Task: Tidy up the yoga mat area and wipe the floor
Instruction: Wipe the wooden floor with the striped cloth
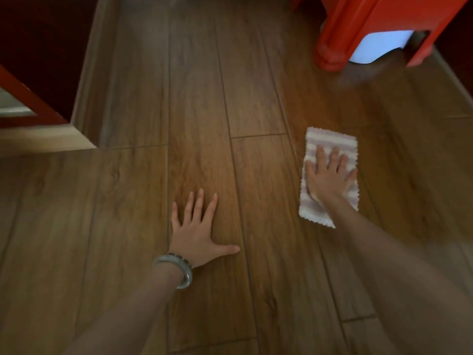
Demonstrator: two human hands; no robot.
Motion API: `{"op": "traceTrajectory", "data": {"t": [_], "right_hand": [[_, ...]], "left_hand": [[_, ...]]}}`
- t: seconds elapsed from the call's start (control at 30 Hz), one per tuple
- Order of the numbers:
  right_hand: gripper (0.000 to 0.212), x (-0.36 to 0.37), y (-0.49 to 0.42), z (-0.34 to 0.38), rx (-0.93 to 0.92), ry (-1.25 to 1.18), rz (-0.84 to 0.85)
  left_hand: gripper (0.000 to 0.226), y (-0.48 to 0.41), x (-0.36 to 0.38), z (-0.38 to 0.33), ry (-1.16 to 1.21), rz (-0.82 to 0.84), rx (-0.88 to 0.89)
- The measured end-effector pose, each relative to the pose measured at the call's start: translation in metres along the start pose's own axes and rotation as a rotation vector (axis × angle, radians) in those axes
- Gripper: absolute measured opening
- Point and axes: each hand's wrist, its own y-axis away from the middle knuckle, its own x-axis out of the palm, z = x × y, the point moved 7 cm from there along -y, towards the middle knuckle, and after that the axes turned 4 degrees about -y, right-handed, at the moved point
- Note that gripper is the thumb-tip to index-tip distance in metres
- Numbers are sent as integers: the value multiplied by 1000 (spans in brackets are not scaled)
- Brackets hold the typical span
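Wiping looks to be the step in hand: the striped cloth lies spread flat on the wooden floor, toward the floor's right edge where the skirting runs. It is short of the red stool that stands in the far right corner. The right hand lies on top of the cloth, palm down, fingers straight and spread. It presses rather than grips, and nothing is curled round the fabric. Spread like that, the cloth puts its full face on the boards and the flat palm can push it along, which suits a floor better than a bunched rag would.

The left hand is planted on bare boards nearer the middle of the floor, well apart from the cloth. Its fingers are straight and fanned, the thumb out to the side, and it holds nothing. I judge it to be a prop taking the person's weight as they lean forward. A pale bracelet sits on that wrist. Something white shows under the stool, too blurred to name. No yoga mat is in view, so that part of the task cannot be judged
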Motion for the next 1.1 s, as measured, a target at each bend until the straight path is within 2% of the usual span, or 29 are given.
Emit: {"op": "traceTrajectory", "data": {"t": [0.07, 0.23, 0.3, 0.4, 0.5, 0.63, 0.7, 0.8, 0.9, 1.0, 1.1], "right_hand": [[59, 3, -7, 31, -31, -13, 38], [59, 30, 33, 139, -466, 112, 83], [58, 38, 58, 143, -599, 134, 64], [59, 40, 85, 107, -718, 138, 33], [60, 41, 99, 46, -630, 155, 31], [62, 41, 134, -32, -343, 75, 19], [60, 49, 163, -50, -258, 34, 34], [65, 58, 194, -45, -255, -100, 113], [66, 39, 200, -43, -246, -352, 110], [48, 16, 198, -66, -294, -450, 21], [34, 2, 202, -100, -328, -396, -96]], "left_hand": [[126, 0, 0, 0, 5, -16, 5], [131, 0, 1, 2, 23, -18, 2], [133, -1, 0, 2, 30, -25, -7], [136, -1, 0, 2, 35, -18, -9], [140, 0, -1, 1, 40, -5, -5], [137, 2, -6, 0, 72, 15, 3], [133, 4, -9, -2, 94, 12, -4], [115, 17, -14, -18, 157, -67, 43], [90, 44, -12, -58, 186, -148, 262], [71, 70, -6, -103, 209, -178, 446], [53, 78, -5, -137, 247, -219, 530]]}}
